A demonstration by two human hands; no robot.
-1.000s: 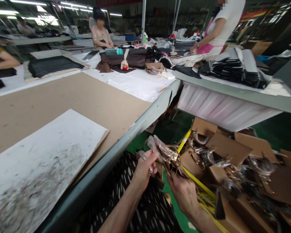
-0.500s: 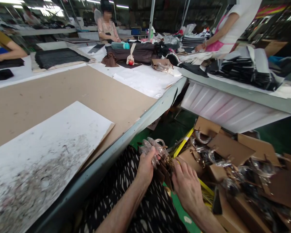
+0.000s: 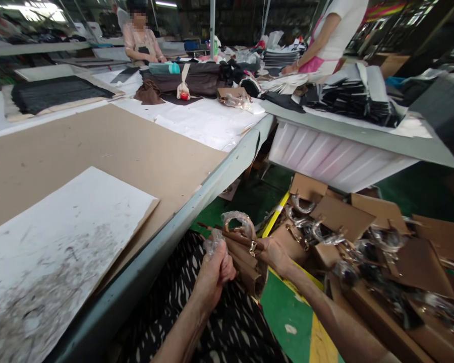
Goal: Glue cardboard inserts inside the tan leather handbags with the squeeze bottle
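A brown handbag (image 3: 245,264) hangs over my lap, beside the table edge. My left hand (image 3: 216,264) is closed around one of its plastic-wrapped handles, and clear film bulges above the thumb. The other handle (image 3: 239,221), also wrapped in film, arches up behind the bag's opening. My right hand (image 3: 274,254) pinches the bag's right edge near a gold-coloured clasp (image 3: 253,247); some of its fingers are hidden behind the bag. The bag's sides are folded inward.
On the floor to the right lies a pile of brown handbags (image 3: 344,212) with wrapped handles. The table (image 3: 147,136) runs along my left, bearing a stained white sheet (image 3: 109,201). A ribbed white plastic bin (image 3: 336,154) stands beyond. Two people work across the tables.
The bag has turned and spread, so its opening and one arched handle now show. My right hand has shifted up to its edge. The view has swung slightly right.
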